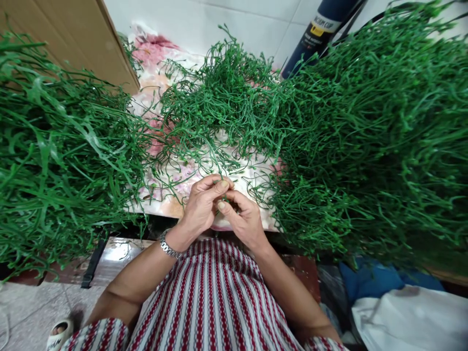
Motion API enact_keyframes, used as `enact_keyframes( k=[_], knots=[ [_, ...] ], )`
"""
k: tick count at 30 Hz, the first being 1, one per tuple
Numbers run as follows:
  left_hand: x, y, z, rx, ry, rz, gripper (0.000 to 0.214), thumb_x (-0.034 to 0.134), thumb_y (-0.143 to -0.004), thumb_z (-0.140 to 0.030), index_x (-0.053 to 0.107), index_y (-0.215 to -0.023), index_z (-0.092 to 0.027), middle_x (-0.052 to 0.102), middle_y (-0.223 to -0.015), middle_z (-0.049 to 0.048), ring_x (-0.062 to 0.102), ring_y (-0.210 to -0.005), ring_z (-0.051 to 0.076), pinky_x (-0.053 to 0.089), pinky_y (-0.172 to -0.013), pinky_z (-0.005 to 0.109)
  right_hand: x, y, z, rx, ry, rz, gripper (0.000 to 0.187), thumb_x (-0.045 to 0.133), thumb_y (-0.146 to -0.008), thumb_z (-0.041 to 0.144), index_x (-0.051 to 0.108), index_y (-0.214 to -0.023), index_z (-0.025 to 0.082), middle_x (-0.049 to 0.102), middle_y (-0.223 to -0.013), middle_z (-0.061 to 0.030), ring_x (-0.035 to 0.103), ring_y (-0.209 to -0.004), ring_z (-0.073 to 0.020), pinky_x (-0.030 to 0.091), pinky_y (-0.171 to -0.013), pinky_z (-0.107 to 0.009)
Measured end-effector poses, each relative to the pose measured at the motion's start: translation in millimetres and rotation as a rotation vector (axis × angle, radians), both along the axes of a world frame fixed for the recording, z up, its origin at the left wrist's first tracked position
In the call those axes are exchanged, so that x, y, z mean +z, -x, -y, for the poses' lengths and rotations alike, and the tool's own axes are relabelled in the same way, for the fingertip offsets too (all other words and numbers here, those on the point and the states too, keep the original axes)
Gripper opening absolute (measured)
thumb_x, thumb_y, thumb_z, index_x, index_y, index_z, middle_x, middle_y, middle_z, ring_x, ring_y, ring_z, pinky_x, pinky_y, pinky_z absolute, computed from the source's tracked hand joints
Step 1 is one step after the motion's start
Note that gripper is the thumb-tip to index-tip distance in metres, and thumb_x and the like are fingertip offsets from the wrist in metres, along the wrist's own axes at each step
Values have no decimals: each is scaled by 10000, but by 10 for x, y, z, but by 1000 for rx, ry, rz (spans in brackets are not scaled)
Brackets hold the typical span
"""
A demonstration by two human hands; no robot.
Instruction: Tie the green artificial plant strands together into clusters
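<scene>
My left hand (202,202), with a metal watch (168,244) on its wrist, is closed in a pinch on a thin green stem (220,176) that rises past the fingertips. Close against it, my right hand (245,218) pinches the lower part of the same stem between thumb and forefinger. Just beyond both hands, loose green stems (204,151) lie scattered on a patterned cloth (170,207). A taller pile of thin stems with small tips (237,92) stands at the back middle. Whether these plants are real or plastic I cannot tell.
A large heap of green stems (373,146) fills the right side. Broader-leaved greenery (62,161) crowds the left, before a cardboard box (84,39). Behind stands a dark blue cylinder (310,41) by a white tiled wall (241,24). White fabric (409,317) lies low at right.
</scene>
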State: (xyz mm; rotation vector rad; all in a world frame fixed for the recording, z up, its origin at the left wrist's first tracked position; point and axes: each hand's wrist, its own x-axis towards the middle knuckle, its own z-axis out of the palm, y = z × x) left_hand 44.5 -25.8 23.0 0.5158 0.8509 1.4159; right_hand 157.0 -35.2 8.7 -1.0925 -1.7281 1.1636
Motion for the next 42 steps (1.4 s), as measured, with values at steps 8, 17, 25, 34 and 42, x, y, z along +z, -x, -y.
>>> enact_keyframes(
  k=[8, 17, 25, 34, 42],
  knots=[
    [17, 34, 14, 27, 32, 82, 180, 704, -609, -264, 552, -623, -168, 589, -636, -16, 571, -656, 112, 442, -619, 241, 62, -35, -33, 83, -15, 56, 187, 492, -847, 312, 600, -859, 160, 594, -766, -7, 521, -685, -106, 437, -651, -229],
    [33, 31, 57, -25, -16, 123, 163, 633, -714, -297, 535, -653, -181, 517, -534, -45, 514, -528, 82, 483, -652, 281, 9, -31, -64, 196, 153, -110, 240, 479, -855, 364, 553, -769, 152, 452, -599, 28, 404, -516, -75, 354, -487, -194],
    [88, 178, -35, -65, 9, 35, 181, 613, -755, -296, 521, -664, -169, 298, -369, -113, 314, -302, 27, 433, -498, 226, 136, -131, -54, 327, -224, 314, 195, 434, -875, 231, 563, -741, 172, 529, -642, 3, 481, -609, -109, 386, -584, -230],
    [10, 137, 45, -195, 45, -65, 121, 628, -714, -244, 595, -702, -128, 620, -519, 0, 604, -513, 132, 469, -618, 279, 735, -1048, -56, -705, -994, 865, 145, 589, -778, 172, 644, -907, 212, 656, -896, -68, 561, -920, -226, 330, -918, -428],
    [26, 96, 113, -245, 84, -30, 104, 627, -702, -218, 612, -730, -119, 647, -550, 15, 622, -542, 141, 476, -676, 293, 530, -1386, -224, -436, -711, 1294, 279, 498, -851, 321, 613, -1084, 220, 656, -1047, -58, 567, -983, -234, 369, -877, -386]
  ],
)
